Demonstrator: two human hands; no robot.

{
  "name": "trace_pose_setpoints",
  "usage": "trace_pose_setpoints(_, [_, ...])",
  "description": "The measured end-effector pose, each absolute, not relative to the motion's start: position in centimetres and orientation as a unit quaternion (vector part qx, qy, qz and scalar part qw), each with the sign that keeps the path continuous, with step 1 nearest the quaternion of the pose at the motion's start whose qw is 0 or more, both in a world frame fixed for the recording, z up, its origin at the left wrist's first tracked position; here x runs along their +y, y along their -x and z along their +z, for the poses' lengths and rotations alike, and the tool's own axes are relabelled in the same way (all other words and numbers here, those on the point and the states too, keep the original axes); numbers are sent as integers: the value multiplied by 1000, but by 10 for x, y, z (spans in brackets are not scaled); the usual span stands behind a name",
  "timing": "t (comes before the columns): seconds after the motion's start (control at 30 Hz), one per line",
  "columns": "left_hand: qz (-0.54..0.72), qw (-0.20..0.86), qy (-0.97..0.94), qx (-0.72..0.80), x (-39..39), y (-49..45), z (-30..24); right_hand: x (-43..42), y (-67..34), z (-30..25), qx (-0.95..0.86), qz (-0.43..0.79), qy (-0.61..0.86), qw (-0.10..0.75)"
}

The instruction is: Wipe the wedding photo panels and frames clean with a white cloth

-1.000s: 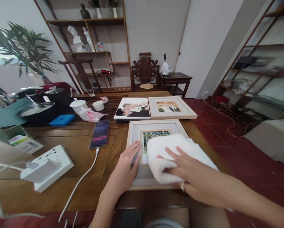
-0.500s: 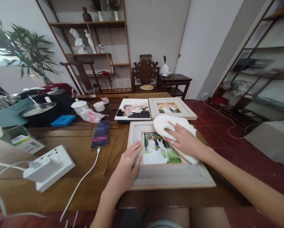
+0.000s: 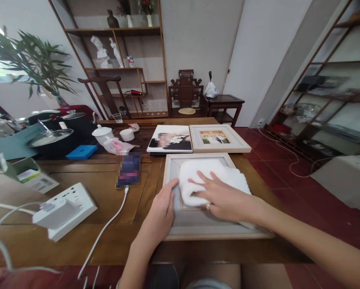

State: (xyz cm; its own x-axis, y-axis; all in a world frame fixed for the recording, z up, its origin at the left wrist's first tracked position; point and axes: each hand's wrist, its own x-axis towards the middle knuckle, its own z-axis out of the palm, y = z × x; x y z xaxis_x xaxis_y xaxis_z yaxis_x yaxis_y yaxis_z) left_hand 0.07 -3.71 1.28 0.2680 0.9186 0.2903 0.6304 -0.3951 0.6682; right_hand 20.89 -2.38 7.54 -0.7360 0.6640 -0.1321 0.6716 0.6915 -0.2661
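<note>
A pale picture frame [image 3: 198,224] lies flat near the table's front edge, at the right end. My left hand [image 3: 160,206] rests against its left side, the fingers together and closed over the rim. On top of the frame, a folded white cloth [image 3: 222,166] covers nearly all of the photo inside. My right hand [image 3: 217,192] holds the cloth down from above, its fingers spread over it and the fingertips pressing in. A ring shows on one digit of that hand. The underside of the cloth is hidden.
Behind lie a second framed photo [image 3: 242,142] and a white photo panel [image 3: 168,148]. On the left are a phone [image 3: 128,170] with a charging cable, a white power strip [image 3: 86,200], an opened box [image 3: 32,172], a blue box [image 3: 82,151] and a lidded pan [image 3: 52,140].
My right hand and the white cloth have moved left and down from the frame's upper right, covering the photo. The fingers have spread. My left hand stays at the frame's left side.
</note>
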Motion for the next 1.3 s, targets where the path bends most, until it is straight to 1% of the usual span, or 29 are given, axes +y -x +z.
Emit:
trace_pose_setpoints(0.17, [329,207,-778,494,-36,-2,10,-75,-237,109,908,-264,-319,65])
trace_pose_setpoints(0.23, [331,204,-784,484,-36,-2,11,-85,-247,113,891,-289,-341,80])
trace_pose_setpoints(0.3, [334,202,-786,480,-37,-1,12,-85,-254,108,875,-283,-385,77])
trace_pose_setpoints(0.4, [331,205,-786,480,-38,0,13,-69,-257,87,873,-203,-441,43])
trace_pose_setpoints(0.57, [321,213,-781,492,-39,0,12,-16,-250,56,868,-20,-491,-66])
trace_pose_setpoints(0.67, [316,215,-773,507,-38,-1,14,19,-237,55,850,14,-518,-90])
trace_pose_setpoints(0.8, [335,208,-767,507,-40,-3,20,48,-199,61,872,-14,-482,-86])
trace_pose_setpoints(0.97, [391,184,-741,515,-40,-3,19,44,-152,62,911,-42,-407,-57])
trace_pose_setpoints(1.17, [423,194,-703,538,-38,-3,14,7,-166,65,938,-104,-328,-33])
trace_pose_setpoints(1.3, [428,209,-719,506,-41,-1,15,-31,-186,74,947,-164,-277,-17])
